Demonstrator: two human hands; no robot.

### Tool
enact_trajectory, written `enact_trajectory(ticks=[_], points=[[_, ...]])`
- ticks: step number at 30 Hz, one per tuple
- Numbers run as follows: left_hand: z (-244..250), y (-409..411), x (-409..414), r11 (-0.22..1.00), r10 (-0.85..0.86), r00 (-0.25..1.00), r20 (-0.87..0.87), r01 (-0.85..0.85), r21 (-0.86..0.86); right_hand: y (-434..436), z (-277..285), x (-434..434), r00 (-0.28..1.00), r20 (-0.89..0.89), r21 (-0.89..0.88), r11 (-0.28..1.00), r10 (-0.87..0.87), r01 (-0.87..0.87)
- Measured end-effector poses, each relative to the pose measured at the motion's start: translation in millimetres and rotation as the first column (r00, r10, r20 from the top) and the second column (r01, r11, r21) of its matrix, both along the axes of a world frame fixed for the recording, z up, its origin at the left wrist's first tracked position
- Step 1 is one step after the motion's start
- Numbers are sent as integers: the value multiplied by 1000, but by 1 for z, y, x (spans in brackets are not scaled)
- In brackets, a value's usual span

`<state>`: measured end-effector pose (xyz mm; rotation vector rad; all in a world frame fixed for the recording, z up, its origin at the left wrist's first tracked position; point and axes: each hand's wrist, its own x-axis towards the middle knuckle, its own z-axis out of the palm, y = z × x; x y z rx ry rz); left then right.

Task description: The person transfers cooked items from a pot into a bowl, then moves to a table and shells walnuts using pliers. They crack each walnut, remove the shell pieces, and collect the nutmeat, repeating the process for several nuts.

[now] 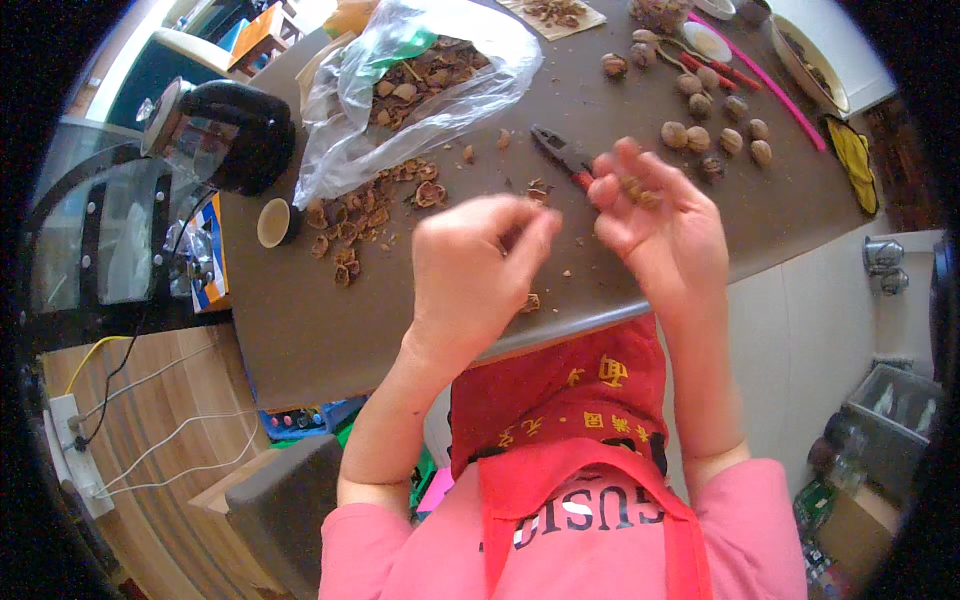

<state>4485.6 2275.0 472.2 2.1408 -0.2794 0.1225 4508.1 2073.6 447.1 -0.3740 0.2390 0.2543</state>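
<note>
My left hand (480, 262) is raised over the table near its front edge, thumb and fingertips pressed together around something small and dark, perhaps a shell piece. To its right, my right hand (660, 217) is turned palm up, slightly blurred, with walnut kernel pieces (639, 193) held on its curled fingers. Pliers with red handles (556, 148) lie on the table just behind my right hand, partly hidden by it. A broken walnut shell (430, 195) and many shell fragments (367, 210) lie beyond my left hand. Whole walnuts (698, 139) are scattered at the back right.
A clear plastic bag (337, 142) of shells lies at the back left, near a glass pot (232, 135) and a small cup (274, 223). Rightward are a pink stick (772, 82), a bowl (810, 64) and a yellow-and-black item (853, 161). The brown table's edge (577, 324) is before me.
</note>
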Motion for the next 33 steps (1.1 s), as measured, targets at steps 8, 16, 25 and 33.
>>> enact_trajectory(ticks=[8,16,25,33], points=[[-31,-17,-7,819,-330,944,15,278,502,2,3,4,994,-94,-111,992,55,-65],[-21,-26,-1,680,-451,884,-122,429,595,-10,23,22,999,-51,-133,991,9,-16],[21,-7,-7,758,-566,743,-358,297,-580,-109,92,211,826,464,-395,760,-320,516],[77,-13,-31,-3,-552,764,333,398,-918,-130,93,274,837,534,-815,-188,122,548]])
